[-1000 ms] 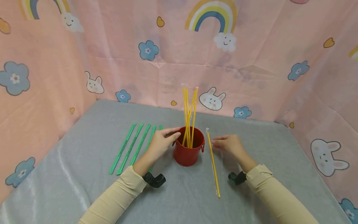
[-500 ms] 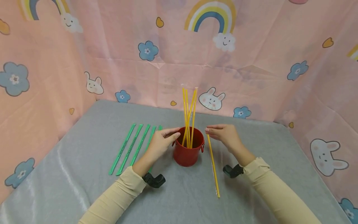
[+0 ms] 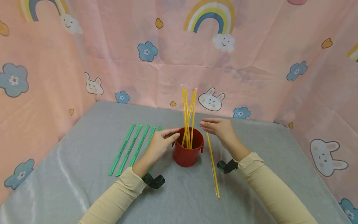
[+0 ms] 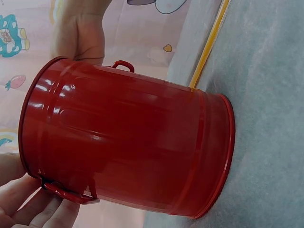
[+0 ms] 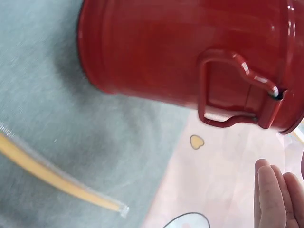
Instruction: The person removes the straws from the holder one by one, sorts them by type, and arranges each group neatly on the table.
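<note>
A small red metal bucket point(image 3: 185, 158) stands upright in the head view, holding several yellow straws point(image 3: 186, 115) in clear wrappers. My left hand point(image 3: 158, 143) grips the bucket's left rim beside a side handle point(image 4: 71, 194), thumb and forefinger at the edge. To the right of the bucket, my right hand point(image 3: 221, 129) hovers with its fingers extended toward the rim, nothing in them. Below it a single wrapped yellow straw point(image 3: 213, 168) lies on the cloth. In the right wrist view the right fingers point(image 5: 271, 194) are straight, apart from the bucket.
Several green wrapped straws point(image 3: 129, 151) lie in a slanted row left of the bucket, one partly behind the left hand. A grey cloth point(image 3: 92, 174) covers the table. Pink printed curtain point(image 3: 117, 46) encloses the back and sides.
My right hand has moved up and left, from beside the loose yellow straw to above its far end, near the bucket's rim. The left hand and bucket have stayed put.
</note>
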### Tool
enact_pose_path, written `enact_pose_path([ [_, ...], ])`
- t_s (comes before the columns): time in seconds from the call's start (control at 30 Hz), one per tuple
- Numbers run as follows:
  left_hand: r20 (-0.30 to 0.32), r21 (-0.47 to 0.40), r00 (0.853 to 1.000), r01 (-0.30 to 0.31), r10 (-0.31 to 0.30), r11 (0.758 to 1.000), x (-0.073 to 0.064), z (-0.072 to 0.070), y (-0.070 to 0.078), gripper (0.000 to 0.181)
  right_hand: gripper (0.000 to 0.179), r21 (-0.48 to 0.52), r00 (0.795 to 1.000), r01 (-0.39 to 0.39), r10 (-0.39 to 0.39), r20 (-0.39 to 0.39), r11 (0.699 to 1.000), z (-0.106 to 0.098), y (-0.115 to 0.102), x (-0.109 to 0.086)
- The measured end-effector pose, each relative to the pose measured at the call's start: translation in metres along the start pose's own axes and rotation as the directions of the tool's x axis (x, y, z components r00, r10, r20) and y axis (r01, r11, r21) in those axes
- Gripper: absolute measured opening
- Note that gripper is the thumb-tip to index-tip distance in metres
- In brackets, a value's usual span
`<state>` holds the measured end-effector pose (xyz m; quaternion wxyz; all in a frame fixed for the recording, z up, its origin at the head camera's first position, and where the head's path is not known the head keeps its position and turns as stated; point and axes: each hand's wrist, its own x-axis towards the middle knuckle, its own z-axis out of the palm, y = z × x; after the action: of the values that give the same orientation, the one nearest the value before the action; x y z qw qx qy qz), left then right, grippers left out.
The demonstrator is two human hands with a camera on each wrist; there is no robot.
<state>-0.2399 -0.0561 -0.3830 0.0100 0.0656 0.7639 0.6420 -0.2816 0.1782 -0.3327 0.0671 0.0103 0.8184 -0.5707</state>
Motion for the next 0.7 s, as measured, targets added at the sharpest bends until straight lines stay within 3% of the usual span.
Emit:
enact_pose_path([
  [0.23,-0.006,-0.027,1.000,0.006,-0.006,1.000,-0.001,0.000,0.001,0.033,0.049,0.055,0.999,0.028,-0.030,0.031,0.998,0.008,-0.006,0.002],
  [0.7,-0.003,0.007,1.000,-0.014,0.014,1.000,-0.001,0.000,0.000,0.034,0.042,0.072,0.999,0.031,-0.033,0.038,0.997,0.019,-0.012,0.006],
])
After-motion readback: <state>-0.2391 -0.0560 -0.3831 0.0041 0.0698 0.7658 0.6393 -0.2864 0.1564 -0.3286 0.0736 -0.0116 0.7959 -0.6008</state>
